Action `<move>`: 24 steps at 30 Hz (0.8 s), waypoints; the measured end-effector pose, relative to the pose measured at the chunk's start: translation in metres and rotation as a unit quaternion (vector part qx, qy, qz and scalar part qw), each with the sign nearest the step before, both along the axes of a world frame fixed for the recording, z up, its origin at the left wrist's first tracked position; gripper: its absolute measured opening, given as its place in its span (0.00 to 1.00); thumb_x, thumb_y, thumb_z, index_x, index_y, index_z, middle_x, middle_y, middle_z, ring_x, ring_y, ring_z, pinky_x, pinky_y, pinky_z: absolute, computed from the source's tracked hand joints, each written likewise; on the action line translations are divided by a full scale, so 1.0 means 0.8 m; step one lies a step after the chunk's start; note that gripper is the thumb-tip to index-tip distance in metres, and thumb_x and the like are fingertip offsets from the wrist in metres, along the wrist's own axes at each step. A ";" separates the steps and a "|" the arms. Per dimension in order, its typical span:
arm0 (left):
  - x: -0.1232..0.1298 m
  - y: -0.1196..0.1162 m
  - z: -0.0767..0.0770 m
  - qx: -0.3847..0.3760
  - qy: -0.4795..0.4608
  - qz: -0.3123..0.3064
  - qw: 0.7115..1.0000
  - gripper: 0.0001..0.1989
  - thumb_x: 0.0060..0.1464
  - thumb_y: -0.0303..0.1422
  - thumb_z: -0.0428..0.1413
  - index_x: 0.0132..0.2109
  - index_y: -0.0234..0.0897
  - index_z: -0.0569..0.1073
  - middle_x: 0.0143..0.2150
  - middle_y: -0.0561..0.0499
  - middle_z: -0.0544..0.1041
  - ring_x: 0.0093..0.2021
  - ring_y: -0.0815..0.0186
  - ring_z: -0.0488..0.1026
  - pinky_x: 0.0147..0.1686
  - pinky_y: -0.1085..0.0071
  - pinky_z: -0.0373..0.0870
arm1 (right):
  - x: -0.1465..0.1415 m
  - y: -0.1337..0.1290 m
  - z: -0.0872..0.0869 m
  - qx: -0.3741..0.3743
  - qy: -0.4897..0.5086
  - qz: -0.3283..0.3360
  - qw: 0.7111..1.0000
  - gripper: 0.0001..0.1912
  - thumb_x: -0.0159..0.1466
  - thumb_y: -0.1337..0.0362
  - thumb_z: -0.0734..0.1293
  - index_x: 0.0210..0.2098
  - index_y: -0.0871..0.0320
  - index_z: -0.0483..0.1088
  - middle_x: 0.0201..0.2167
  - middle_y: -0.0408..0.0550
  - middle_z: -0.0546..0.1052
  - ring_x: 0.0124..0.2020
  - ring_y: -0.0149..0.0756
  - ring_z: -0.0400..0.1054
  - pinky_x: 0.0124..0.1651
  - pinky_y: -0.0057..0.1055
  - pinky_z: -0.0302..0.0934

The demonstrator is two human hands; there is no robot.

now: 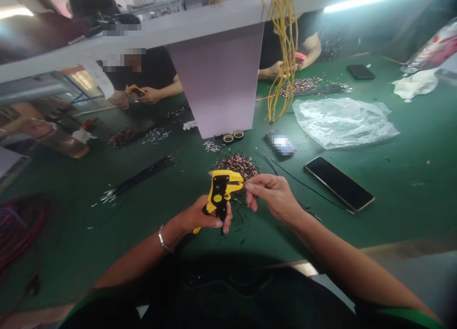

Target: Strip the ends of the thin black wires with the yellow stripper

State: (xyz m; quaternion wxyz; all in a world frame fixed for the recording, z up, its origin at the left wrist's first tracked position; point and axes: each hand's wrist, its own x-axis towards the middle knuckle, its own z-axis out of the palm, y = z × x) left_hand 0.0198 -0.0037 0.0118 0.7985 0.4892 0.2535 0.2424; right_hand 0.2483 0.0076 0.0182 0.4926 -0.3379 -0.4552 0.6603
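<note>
My left hand [210, 214] is wrapped round the handles of a yellow and black wire stripper [218, 188], its jaws pointing right. Close to the jaws, the thumb and fingers of my right hand [273, 193] are pinched together; whatever they hold is too small to make out. Behind the stripper lies a heap of short black and copper-coloured wire scraps [238, 163], partly hidden by the tool. Thin black wires [303, 179] run along the table beside my right hand, one passing behind it.
On the green table [143, 243] lie a phone [339, 183], a plastic bag [342, 124], tape rolls [233, 137] and a black wire bundle [139, 176]. Yellow wires [282, 57] hang from the shelf. Across the table, co-workers' hands [152, 94] hold tools. Red cable coils [21, 229] lie left.
</note>
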 end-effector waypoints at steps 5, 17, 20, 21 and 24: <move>0.000 -0.002 0.000 0.018 0.011 0.002 1.000 0.13 0.48 0.32 0.66 0.39 0.31 0.73 0.31 0.48 0.75 0.30 0.64 0.75 0.34 0.64 0.74 | 0.000 0.000 -0.001 -0.002 0.002 -0.001 1.000 0.08 0.58 0.61 0.74 0.27 0.60 0.76 0.17 0.42 0.76 0.14 0.27 0.67 0.19 0.26 0.60; 0.000 -0.009 -0.012 0.031 0.039 0.044 0.998 0.10 0.50 0.30 0.65 0.35 0.30 0.72 0.23 0.50 0.75 0.22 0.66 0.74 0.26 0.68 0.72 | 0.000 0.003 0.007 -0.010 0.007 -0.004 1.000 0.10 0.55 0.59 0.75 0.25 0.60 0.76 0.16 0.42 0.76 0.13 0.27 0.66 0.19 0.26 0.60; 0.005 -0.012 -0.011 0.014 0.034 0.056 0.998 0.10 0.49 0.30 0.66 0.34 0.30 0.72 0.22 0.51 0.74 0.21 0.67 0.73 0.25 0.69 0.71 | 0.000 0.003 0.007 -0.012 0.012 -0.006 1.000 0.10 0.55 0.59 0.75 0.26 0.60 0.76 0.16 0.42 0.76 0.13 0.27 0.66 0.18 0.26 0.60; 0.006 -0.012 -0.011 0.008 0.033 0.060 0.998 0.11 0.48 0.30 0.66 0.34 0.30 0.72 0.22 0.51 0.74 0.21 0.67 0.73 0.24 0.69 0.71 | 0.000 0.003 0.006 -0.013 0.012 -0.006 1.000 0.10 0.55 0.59 0.75 0.26 0.60 0.76 0.16 0.42 0.76 0.13 0.28 0.66 0.18 0.26 0.60; 0.010 -0.014 -0.011 -0.008 0.034 0.082 0.996 0.12 0.46 0.31 0.67 0.31 0.31 0.71 0.18 0.53 0.72 0.16 0.70 0.68 0.20 0.72 0.68 | 0.000 0.004 0.004 -0.015 0.015 -0.004 1.000 0.09 0.55 0.60 0.75 0.26 0.60 0.76 0.16 0.42 0.76 0.13 0.28 0.66 0.18 0.26 0.60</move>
